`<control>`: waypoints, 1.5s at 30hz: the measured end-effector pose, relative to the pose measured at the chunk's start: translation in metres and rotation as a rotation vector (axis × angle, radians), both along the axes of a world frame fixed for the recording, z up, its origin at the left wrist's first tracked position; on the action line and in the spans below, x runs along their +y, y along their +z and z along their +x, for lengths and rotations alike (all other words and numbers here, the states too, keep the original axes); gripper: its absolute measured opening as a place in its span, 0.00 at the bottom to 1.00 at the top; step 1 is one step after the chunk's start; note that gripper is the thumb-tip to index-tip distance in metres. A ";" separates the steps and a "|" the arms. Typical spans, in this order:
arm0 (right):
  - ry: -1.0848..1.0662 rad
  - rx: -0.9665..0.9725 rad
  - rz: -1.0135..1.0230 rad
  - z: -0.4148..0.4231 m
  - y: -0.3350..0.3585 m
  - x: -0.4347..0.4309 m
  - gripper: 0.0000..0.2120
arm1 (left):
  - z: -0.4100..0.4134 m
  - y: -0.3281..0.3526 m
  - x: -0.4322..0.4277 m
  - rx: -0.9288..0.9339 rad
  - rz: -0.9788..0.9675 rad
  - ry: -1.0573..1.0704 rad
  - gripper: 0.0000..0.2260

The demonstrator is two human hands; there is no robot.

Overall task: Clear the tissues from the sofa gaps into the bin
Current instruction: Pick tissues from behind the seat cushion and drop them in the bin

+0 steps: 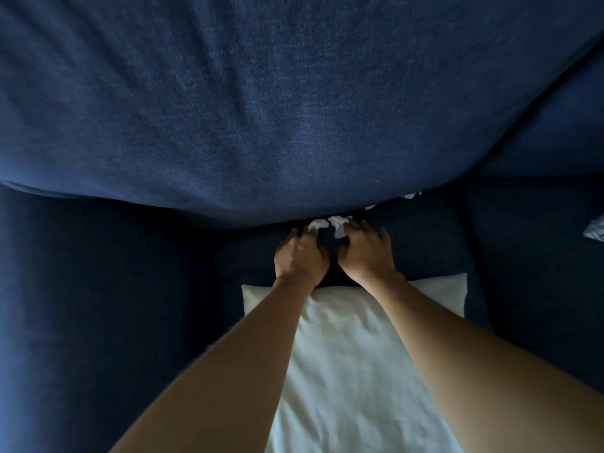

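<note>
Crumpled white tissues poke out of the gap between the dark blue back cushion [261, 109] and the seat. One tissue [317, 224] lies at the fingertips of my left hand [300, 253]. A second tissue [340, 226] sits under the fingers of my right hand [366, 251]. Both hands reach side by side into the gap with fingers curled on the tissues. More scraps of tissue [410, 195] show further right along the same gap. No bin is in view.
A white pillow [346, 354] lies on the seat under my forearms. A seam [470, 243] splits the seat cushions on the right. A pale patterned object [596, 228] peeks in at the right edge.
</note>
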State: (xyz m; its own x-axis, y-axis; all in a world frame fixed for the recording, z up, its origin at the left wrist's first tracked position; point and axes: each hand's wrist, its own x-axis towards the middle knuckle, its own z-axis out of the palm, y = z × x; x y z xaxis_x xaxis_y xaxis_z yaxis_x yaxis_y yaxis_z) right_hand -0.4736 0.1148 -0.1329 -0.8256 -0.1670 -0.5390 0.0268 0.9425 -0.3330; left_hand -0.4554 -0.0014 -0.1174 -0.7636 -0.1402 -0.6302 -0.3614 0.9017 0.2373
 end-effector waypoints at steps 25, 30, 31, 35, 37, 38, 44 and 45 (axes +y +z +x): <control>-0.116 0.282 -0.377 0.055 0.192 -0.112 0.05 | 0.105 0.194 -0.108 0.533 0.099 0.618 0.07; -0.065 0.223 -0.495 0.094 0.199 -0.183 0.05 | 0.156 0.203 -0.174 0.554 0.060 0.713 0.09; -0.046 0.211 -0.506 0.104 0.200 -0.199 0.05 | 0.169 0.203 -0.190 0.553 0.050 0.746 0.09; 0.058 0.165 -0.535 0.154 0.205 -0.270 0.04 | 0.226 0.202 -0.251 0.540 0.016 0.909 0.08; 0.148 0.150 -0.536 0.180 0.206 -0.307 0.03 | 0.257 0.200 -0.280 0.517 -0.005 0.986 0.08; 0.195 0.143 -0.529 0.194 0.206 -0.325 0.03 | 0.273 0.198 -0.294 0.505 -0.020 1.022 0.08; 0.456 0.073 -0.456 0.278 0.195 -0.410 0.04 | 0.374 0.181 -0.357 0.459 -0.035 1.232 0.07; 0.494 0.056 -0.448 0.291 0.192 -0.420 0.04 | 0.391 0.178 -0.364 0.450 -0.024 1.273 0.07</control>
